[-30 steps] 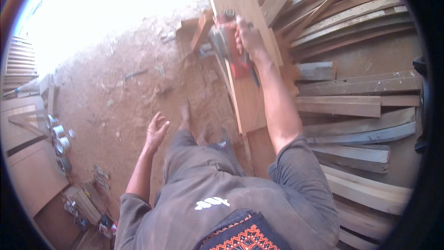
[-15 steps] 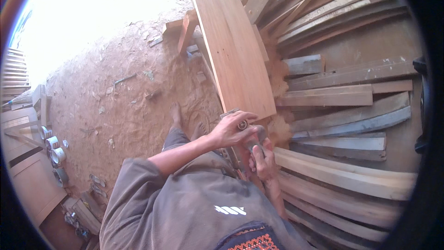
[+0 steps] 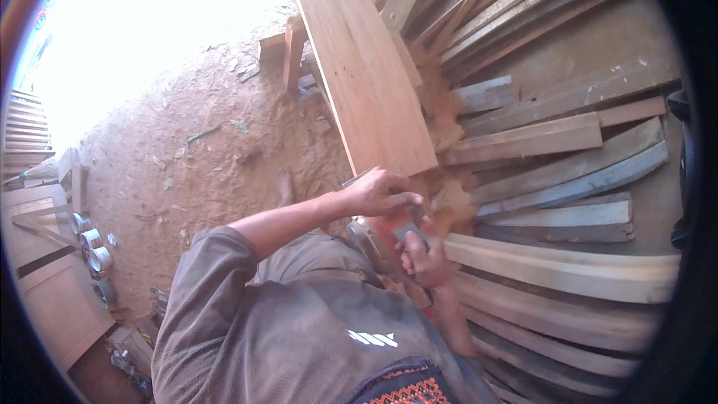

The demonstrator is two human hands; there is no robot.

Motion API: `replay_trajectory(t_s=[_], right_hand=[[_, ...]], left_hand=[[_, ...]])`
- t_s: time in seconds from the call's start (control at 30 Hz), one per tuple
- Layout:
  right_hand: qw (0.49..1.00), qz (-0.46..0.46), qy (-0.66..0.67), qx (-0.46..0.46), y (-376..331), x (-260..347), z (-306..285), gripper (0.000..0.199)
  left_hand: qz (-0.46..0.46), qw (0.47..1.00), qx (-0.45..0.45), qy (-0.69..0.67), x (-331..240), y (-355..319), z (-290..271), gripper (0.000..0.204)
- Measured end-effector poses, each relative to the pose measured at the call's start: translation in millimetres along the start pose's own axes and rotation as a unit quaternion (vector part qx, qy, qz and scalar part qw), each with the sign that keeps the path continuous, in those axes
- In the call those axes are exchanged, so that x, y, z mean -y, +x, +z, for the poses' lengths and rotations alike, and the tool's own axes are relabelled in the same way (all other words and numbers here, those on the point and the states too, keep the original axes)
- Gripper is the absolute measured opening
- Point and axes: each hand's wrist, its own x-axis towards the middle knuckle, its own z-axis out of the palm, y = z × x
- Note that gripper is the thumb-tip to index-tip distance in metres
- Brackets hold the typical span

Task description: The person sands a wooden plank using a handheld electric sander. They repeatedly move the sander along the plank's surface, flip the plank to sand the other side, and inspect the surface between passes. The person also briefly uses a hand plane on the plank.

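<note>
A long, smooth light-brown board (image 3: 366, 90) lies lengthwise away from me, raised above the ground. At its near end I grip a hand-held power tool (image 3: 405, 233) with a grey handle and reddish parts; its exact kind is partly hidden by my hands. My left hand (image 3: 380, 191) is closed over its front, the fingers bent near the board's end. Closer to my body, my right hand (image 3: 426, 260) wraps round the grey handle with the thumb on top. The tool's underside does not show.
Stacked timber pieces (image 3: 553, 265) fill the right side. Sawdust (image 3: 447, 135) lies along the board's right edge. A wooden trestle leg (image 3: 294, 52) stands left of the board on dirt ground. Tins (image 3: 91, 239) and wooden panels (image 3: 60, 307) sit at the far left.
The board has shifted slightly left and up in view. My left hand has rolled, hiding the round part seen before, and a rounded part of the tool now shows beneath the wrist.
</note>
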Motion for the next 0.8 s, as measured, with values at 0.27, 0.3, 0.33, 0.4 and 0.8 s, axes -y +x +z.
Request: replay_trajectory(t_s=[0.27, 0.3, 0.33, 0.4, 0.8], right_hand=[[0.999, 0.038, -0.034, -0.008, 74, 19, 31, 0.047], [0.999, -0.001, -0.036, 0.003, 103, 32, 35, 0.049], [0.998, -0.033, -0.05, 0.009, 136, 50, 43, 0.05], [0.994, -0.096, -0.009, 0.045, 218, 99, 63, 0.054], [0.978, -0.158, -0.133, 0.018, 166, 50, 37, 0.049]], left_hand=[[-0.26, 0.829, -0.474, -0.141, 83, -182, -73, 0.032], [-0.262, 0.801, -0.519, -0.142, 86, -210, -81, 0.031], [-0.309, 0.759, -0.555, -0.144, 90, -228, -87, 0.03], [-0.274, 0.753, -0.582, -0.14, 99, -239, -95, 0.028], [-0.404, 0.679, -0.541, -0.287, 221, -355, -96, 0.043]])
